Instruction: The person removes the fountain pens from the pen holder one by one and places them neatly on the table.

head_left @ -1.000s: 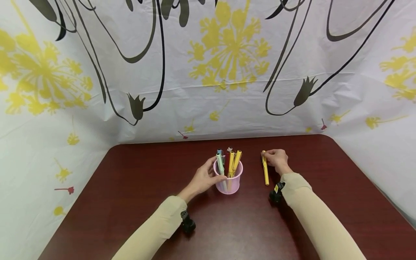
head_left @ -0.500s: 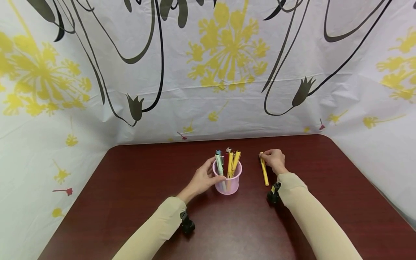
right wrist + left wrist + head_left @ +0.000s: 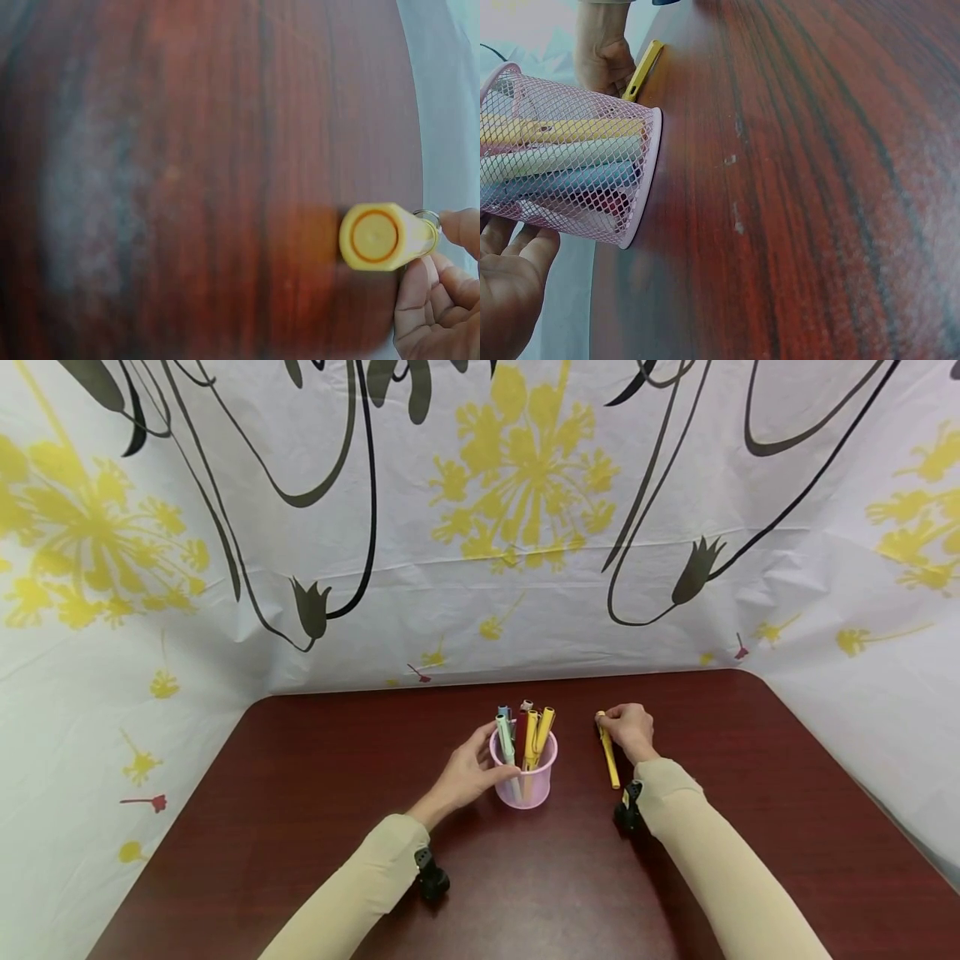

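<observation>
My left hand grips a pink mesh pen cup, its thumb at the near side and fingers round the left and back. Upright inside lean several pens: yellow, mint green, blue and dark red; the left wrist view shows them through the mesh. To the cup's right, my right hand pinches a yellow pen by its far end, thumb against fingers. The pen's near end points toward me, low over the table; in the right wrist view its round end faces the camera.
The dark red-brown wooden table has rounded far corners. A white cloth with yellow and grey flower prints hangs behind and along both sides. Black wrist cameras sit under both sleeves.
The right hand has shifted slightly left with the far end of the yellow pen, so the pen slants more. The left hand keeps its hold on the pen cup.
</observation>
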Available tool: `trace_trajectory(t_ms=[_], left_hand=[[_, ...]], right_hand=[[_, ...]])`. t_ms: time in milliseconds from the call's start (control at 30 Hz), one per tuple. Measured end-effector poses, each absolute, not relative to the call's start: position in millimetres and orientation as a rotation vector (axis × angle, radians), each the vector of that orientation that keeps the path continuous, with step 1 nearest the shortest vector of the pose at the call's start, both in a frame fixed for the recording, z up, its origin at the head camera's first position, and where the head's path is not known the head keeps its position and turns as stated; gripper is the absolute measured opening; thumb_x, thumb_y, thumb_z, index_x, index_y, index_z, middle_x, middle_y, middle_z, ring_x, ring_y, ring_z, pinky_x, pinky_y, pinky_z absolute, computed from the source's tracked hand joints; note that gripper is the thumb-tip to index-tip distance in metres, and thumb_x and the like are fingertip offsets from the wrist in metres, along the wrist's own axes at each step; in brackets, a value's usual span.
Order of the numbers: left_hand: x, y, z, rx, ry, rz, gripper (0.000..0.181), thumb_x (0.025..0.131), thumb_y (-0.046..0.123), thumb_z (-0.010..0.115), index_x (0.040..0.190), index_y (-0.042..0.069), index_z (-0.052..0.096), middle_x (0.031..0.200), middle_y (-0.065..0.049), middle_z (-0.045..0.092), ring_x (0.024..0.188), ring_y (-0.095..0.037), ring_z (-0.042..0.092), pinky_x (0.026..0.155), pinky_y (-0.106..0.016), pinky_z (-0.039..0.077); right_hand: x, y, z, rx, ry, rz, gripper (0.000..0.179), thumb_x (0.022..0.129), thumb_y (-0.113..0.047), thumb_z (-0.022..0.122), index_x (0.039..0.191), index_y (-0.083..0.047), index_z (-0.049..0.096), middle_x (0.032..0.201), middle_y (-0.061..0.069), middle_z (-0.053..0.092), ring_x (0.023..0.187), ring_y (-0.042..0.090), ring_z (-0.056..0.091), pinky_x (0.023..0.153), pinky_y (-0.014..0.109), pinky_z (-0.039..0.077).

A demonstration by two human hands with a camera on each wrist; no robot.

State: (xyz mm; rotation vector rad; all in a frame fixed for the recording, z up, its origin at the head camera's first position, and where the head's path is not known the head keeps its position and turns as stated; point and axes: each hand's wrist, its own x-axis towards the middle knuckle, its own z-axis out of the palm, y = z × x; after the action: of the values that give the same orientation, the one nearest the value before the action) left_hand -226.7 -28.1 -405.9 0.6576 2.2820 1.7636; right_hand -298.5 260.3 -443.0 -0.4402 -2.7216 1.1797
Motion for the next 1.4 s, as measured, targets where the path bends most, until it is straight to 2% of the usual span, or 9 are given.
trace_trajectory(t_ms=[267,633,933,1200,1400], left_hand=[[-225.5,-27.4,-406.6,0.67,2.261,1.797,0.073,0.082,0.008,0.072,0.142,-0.002,0.032,0.145,-0.024,0.037,0.132,-0.037,0.039,0.105,-0.043,0.04],[-225.3,-27.7,-406.2,0.675,2.249,1.813,0.074,0.083,0.007,0.071,0.143,-0.004,0.03,0.145,-0.024,0.036,0.134,-0.037,0.037,0.106,-0.047,0.038],[-226.1,-27.9,-408.1,0.654,2.283,1.775,0.074,0.082,0.01,0.072,0.144,0.0,0.031,0.146,-0.022,0.036,0.134,-0.035,0.036,0.106,-0.045,0.038],[-225.0,-26.3,-407.9,0.66,2.271,1.788,0.074,0.083,0.008,0.071,0.143,-0.003,0.03,0.146,-0.024,0.035,0.134,-0.038,0.036,0.106,-0.047,0.038],[-224.7,-24.5,-407.2,0.666,2.258,1.798,0.073,0.083,0.007,0.071,0.143,-0.004,0.03,0.146,-0.025,0.035,0.134,-0.039,0.036,0.106,-0.047,0.037]], right_hand=[[-296.5,258.6,-445.7,-0.445,-2.701,1.199,0.028,0.088,-0.021,0.064,0.097,0.005,0.069,0.096,0.021,0.067,0.073,0.026,0.06,0.056,0.027,0.05],[-297.1,255.6,-444.6,-0.43,-2.705,1.193,0.027,0.089,-0.019,0.064,0.1,0.005,0.068,0.099,0.023,0.066,0.07,0.024,0.061,0.058,0.03,0.052],[-295.0,253.7,-442.4,-0.426,-2.696,1.178,0.026,0.088,-0.018,0.064,0.1,0.006,0.068,0.098,0.024,0.067,0.072,0.027,0.062,0.069,0.039,0.052],[-294.1,255.0,-444.4,-0.455,-2.677,1.204,0.026,0.088,-0.017,0.065,0.1,0.005,0.067,0.1,0.024,0.066,0.074,0.028,0.061,0.07,0.039,0.051],[-293.2,257.6,-445.3,-0.461,-2.667,1.237,0.026,0.088,-0.018,0.066,0.1,0.005,0.067,0.096,0.023,0.068,0.072,0.026,0.063,0.062,0.033,0.053]])
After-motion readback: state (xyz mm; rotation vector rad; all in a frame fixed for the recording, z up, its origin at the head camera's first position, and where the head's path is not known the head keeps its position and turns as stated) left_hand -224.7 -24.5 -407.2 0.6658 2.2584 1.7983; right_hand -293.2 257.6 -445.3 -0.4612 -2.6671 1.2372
